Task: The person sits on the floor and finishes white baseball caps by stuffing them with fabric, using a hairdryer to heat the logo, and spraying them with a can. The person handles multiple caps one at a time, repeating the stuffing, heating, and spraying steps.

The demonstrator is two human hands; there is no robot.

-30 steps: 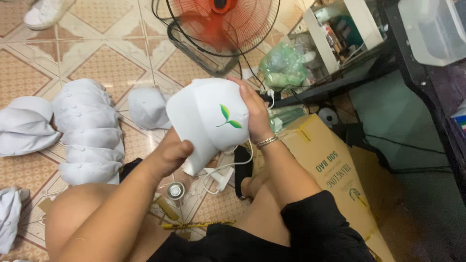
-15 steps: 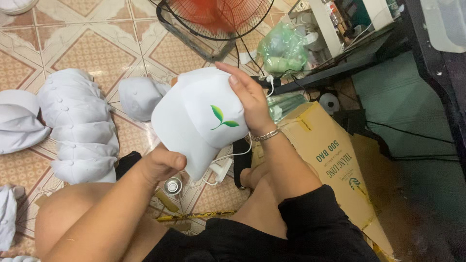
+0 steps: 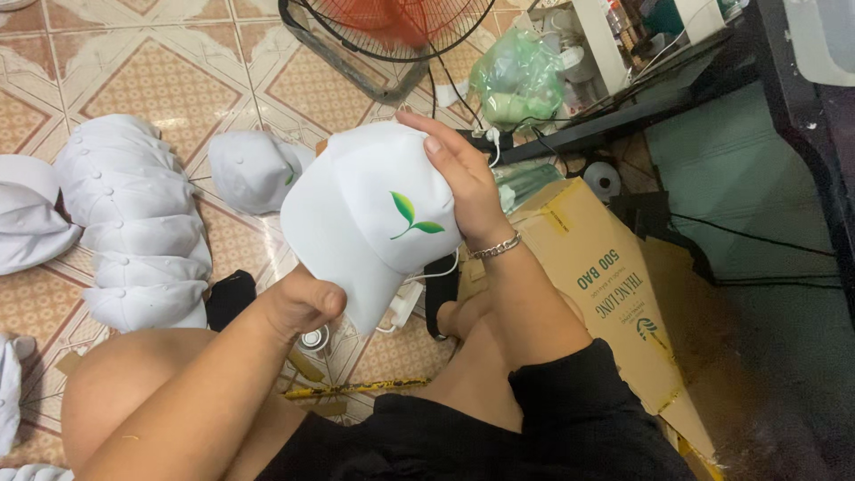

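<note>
White cloth cap with green leaf print (image 3: 370,214) held up mid-frame. Left hand (image 3: 303,303) fingers pinch brim at bottom. Right hand (image 3: 463,183) fingers wrap crown on right. Stack of white caps (image 3: 138,223) on floor, left.

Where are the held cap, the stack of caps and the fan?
held cap (image 3: 356,209), head view, on its white front panel.
stack of caps (image 3: 134,223), head view, on a middle cap's crown.
fan (image 3: 392,22), head view, on its wire grille.
</note>
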